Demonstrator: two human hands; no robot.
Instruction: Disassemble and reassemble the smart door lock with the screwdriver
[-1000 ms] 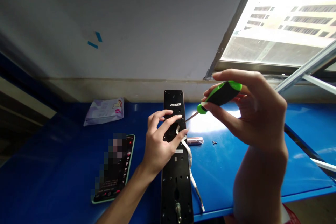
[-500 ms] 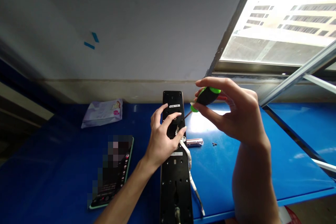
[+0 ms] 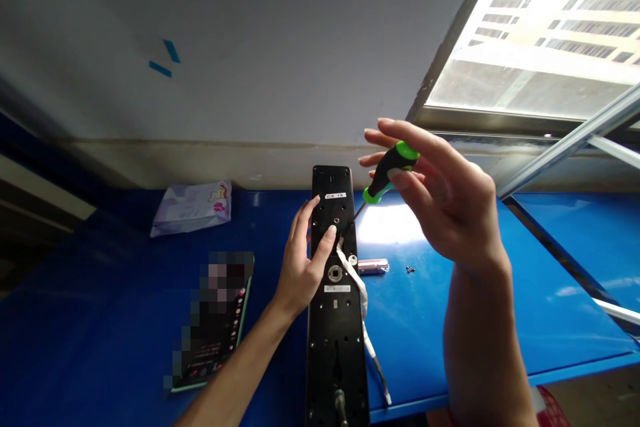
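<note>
A long black door-lock panel (image 3: 336, 320) lies lengthwise in front of me, with screw holes, white labels and a square socket in a metal ring. My left hand (image 3: 303, 263) grips its left side, thumb on the face and fingers along the edge. In my right hand (image 3: 445, 200) is a screwdriver (image 3: 387, 175) with a black and green handle, held between thumb and fingers. Its shaft slants down to the panel's right edge; I cannot make out the tip. A white-wrapped cable (image 3: 361, 290) runs out of the panel and down its right side.
Small dark screws (image 3: 411, 269) lie on the blue table (image 3: 415, 333), right of a plastic-wrapped packet (image 3: 374, 266). A phone (image 3: 215, 327) and a lilac pack (image 3: 193, 208) are on the left. Metal bars (image 3: 565, 147) stand at the right by the window.
My left hand's fingers have drawn back from the panel's face to its left edge, uncovering the square socket. My right hand's fingers have loosened and lifted, and the screwdriver stands steeper.
</note>
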